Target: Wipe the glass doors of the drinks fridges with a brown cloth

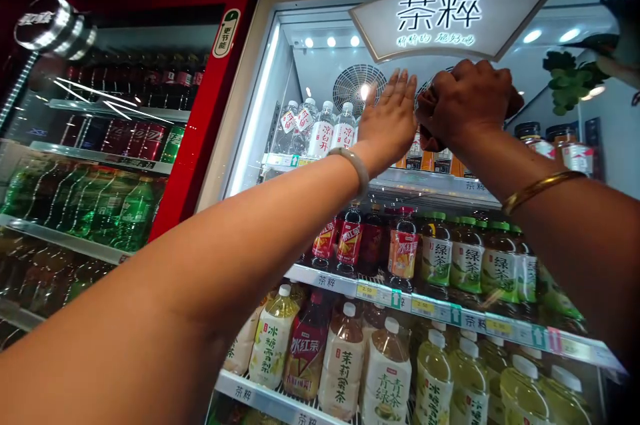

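Observation:
My left hand (390, 111), with a pale bangle (356, 168) at its wrist, lies flat against the glass door (320, 71) of a lit drinks fridge, fingers stretched and close together. Just right of it, my right hand (467, 98) is closed around a bunched dark brown cloth (429, 135) at the glass. Folds of the cloth stick out on both sides of the fist. A gold bangle (543, 190) circles the right wrist. Above both hands is a fan-shaped lit sign (440, 21). Part of the top shelf is hidden behind my hands.
Behind the glass, shelves hold clear water bottles (325, 131), red-labelled tea bottles (350, 238), green tea bottles (467, 255) and larger bottles (343, 365). A red-framed fridge (200, 111) stands at left. Green leaves (567, 81) show at upper right.

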A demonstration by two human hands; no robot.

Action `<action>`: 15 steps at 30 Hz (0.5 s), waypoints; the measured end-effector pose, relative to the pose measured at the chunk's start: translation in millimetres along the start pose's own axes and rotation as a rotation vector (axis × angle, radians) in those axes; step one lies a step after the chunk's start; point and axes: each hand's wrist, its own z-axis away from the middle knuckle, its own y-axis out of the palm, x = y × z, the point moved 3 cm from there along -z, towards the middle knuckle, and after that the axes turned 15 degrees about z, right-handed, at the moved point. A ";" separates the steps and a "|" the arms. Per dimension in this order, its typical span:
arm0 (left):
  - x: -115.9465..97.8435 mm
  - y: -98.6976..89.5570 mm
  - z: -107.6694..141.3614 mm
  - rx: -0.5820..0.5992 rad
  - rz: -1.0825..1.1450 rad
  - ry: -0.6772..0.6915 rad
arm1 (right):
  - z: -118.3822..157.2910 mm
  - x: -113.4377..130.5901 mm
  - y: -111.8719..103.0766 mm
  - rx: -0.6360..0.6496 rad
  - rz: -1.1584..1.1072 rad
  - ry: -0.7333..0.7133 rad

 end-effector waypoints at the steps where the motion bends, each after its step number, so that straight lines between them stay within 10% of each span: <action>1: -8.7 5.7 -2.4 0.009 0.008 -0.012 | -0.3 -8.3 2.5 0.006 0.011 0.022; 9: -25.3 40.1 3.9 -0.035 0.078 0.024 | 54.6 -24.0 9.3 0.014 0.036 0.179; 15: -22.1 44.3 3.0 -0.081 0.174 0.050 | 43.4 -20.9 2.3 0.030 0.027 0.124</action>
